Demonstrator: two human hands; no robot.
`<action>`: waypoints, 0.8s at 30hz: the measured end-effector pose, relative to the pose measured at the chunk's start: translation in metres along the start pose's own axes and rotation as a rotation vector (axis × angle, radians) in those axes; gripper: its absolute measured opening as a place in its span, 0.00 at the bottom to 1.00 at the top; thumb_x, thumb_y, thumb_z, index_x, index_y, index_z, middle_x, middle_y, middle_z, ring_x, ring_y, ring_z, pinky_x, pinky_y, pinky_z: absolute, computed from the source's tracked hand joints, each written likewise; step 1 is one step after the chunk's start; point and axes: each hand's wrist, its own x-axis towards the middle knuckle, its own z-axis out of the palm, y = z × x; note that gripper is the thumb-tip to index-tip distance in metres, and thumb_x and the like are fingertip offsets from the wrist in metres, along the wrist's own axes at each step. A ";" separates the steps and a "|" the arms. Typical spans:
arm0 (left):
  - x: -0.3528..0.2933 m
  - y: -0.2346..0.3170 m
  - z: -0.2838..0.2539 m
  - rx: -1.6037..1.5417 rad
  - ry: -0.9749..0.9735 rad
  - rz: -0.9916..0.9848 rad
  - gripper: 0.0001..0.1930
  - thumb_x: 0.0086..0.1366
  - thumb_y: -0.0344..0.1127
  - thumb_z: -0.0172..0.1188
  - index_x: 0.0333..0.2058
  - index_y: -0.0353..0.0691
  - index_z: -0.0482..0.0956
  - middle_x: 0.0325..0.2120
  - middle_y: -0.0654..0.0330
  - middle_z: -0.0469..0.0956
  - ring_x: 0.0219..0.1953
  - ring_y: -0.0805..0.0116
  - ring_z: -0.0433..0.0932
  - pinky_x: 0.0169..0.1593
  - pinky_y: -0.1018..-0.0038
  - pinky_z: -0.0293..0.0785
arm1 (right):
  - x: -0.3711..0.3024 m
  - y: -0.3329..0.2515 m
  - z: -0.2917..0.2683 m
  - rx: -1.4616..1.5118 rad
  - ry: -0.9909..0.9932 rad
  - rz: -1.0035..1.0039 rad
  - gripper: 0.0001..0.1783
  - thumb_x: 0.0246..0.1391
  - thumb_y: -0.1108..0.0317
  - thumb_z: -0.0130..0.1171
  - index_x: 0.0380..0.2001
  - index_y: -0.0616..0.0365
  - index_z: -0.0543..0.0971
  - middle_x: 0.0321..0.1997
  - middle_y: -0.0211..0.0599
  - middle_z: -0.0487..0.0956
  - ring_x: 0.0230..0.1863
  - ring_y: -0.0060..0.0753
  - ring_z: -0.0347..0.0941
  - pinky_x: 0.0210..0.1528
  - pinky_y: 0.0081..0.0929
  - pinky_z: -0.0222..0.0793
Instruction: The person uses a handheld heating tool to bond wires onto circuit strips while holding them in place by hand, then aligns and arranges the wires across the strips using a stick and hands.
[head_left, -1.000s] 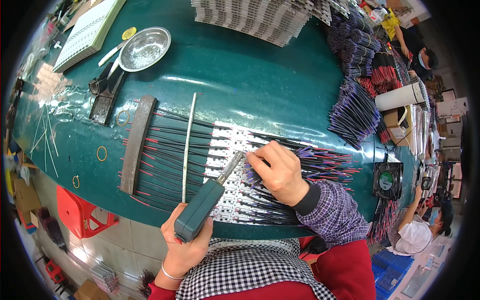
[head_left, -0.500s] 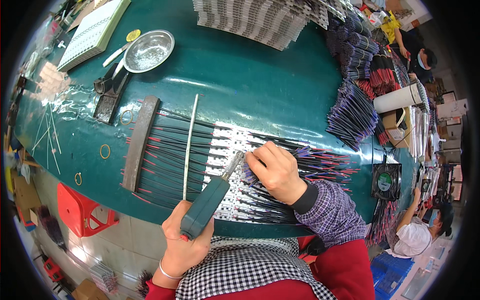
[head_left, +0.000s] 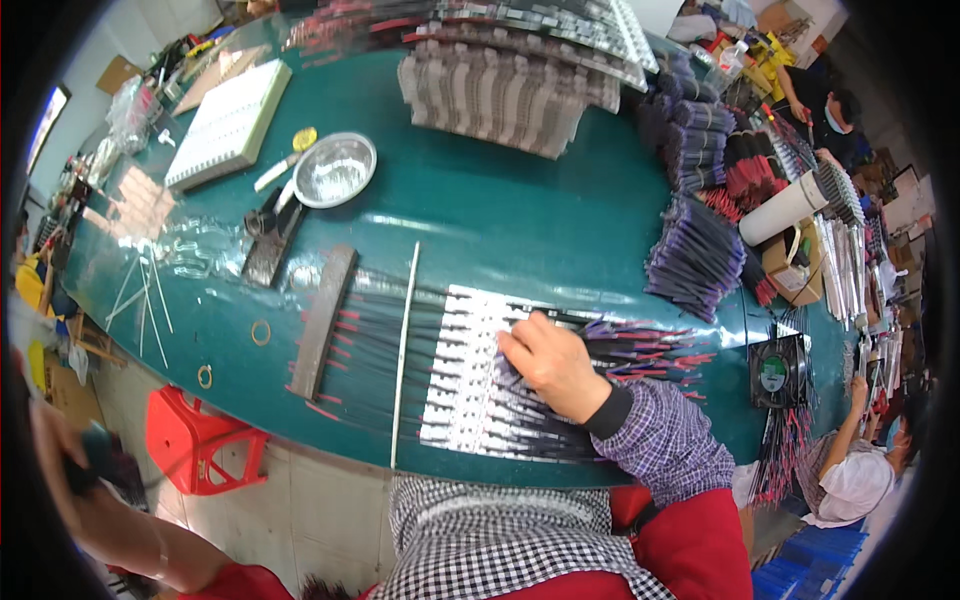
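The left hand (head_left: 95,460) is motion-blurred, its dark handled tool (head_left: 110,462) indistinct; the right hand (head_left: 548,362) hides the wires beneath its palm.

You had bright, even overhead light. Glare streaked green table (head_left: 520,230) near metal bowl (head_left: 335,170). Fisheye bent edges, black vignette ringed frame. Your left hand (head_left: 95,465) was motion-blurred at dim lower left; centre stayed sharp.
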 end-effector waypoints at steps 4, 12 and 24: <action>-0.044 0.070 0.030 -0.965 0.089 -0.902 0.27 0.59 0.25 0.56 0.58 0.22 0.69 0.38 0.52 0.78 0.15 0.83 0.60 0.20 0.84 0.54 | 0.003 0.007 -0.023 0.006 0.124 -0.021 0.22 0.50 0.73 0.56 0.51 0.65 0.77 0.38 0.36 0.75 0.41 0.37 0.74 0.39 0.30 0.73; -0.082 0.190 0.090 -1.456 0.134 -1.567 0.24 0.56 0.23 0.58 0.53 0.27 0.69 0.43 0.49 0.76 0.17 0.78 0.66 0.17 0.82 0.63 | -0.006 0.034 -0.071 0.077 0.018 0.242 0.29 0.47 0.80 0.57 0.57 0.61 0.75 0.37 0.43 0.77 0.32 0.48 0.78 0.34 0.38 0.75; -0.072 0.201 0.087 -1.642 0.206 -1.506 0.17 0.60 0.24 0.59 0.48 0.26 0.73 0.29 0.54 0.74 0.18 0.80 0.66 0.18 0.83 0.63 | 0.078 0.065 -0.020 -1.184 -0.993 0.115 0.10 0.59 0.64 0.59 0.27 0.55 0.83 0.23 0.32 0.74 0.24 0.33 0.70 0.41 0.53 0.72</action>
